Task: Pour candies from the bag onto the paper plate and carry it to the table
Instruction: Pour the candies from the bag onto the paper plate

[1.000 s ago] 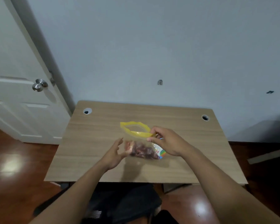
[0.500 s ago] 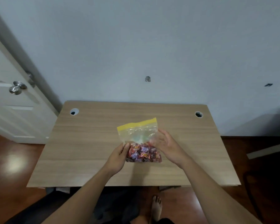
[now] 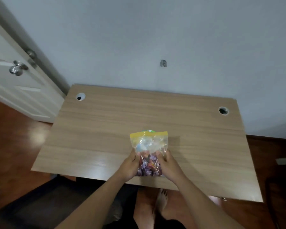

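Clear plastic zip bag with yellow seal strip [image 3: 149,146] of wrapped candies [image 3: 149,164] is held upright over the light wood table [image 3: 106,129], near its front edge; left hand [image 3: 130,166] and right hand [image 3: 169,166] grip closed on its lower sides. No paper plate is seen. Seal should be kept uppermost until a plate is located.

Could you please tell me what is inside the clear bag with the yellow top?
Wrapped candies in purple and red fill the lower part of the bag; the upper part looks mostly empty. The left hand and right hand cover its sides.
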Demonstrator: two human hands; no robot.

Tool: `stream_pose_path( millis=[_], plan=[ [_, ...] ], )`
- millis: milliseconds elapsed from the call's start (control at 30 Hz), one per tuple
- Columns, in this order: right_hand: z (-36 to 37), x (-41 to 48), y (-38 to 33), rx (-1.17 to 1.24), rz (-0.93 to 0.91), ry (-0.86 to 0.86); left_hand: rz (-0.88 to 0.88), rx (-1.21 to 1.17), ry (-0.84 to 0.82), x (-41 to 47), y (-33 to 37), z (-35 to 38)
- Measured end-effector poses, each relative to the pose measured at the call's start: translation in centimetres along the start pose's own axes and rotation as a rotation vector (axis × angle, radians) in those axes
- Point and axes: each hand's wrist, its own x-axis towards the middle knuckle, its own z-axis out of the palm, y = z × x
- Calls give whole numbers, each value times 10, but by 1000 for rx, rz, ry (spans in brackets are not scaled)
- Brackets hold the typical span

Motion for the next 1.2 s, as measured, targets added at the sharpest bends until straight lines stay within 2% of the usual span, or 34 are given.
stream_pose_path(
  millis=[167, 400, 667, 1200],
  plan=[
    [8, 21, 15, -50, 22, 1, -57, -26, 16, 10, 1, 8],
    [15, 35, 26, -58, 28, -62, -152, 39, -16, 38, -33, 12],
    [21, 48, 30, -133, 35, -123, -243, 78, -17, 39, -19, 7],
    [25, 57, 36, -115, 34, -108, -308, 37, -79, 38, -7, 2]
  ],
)
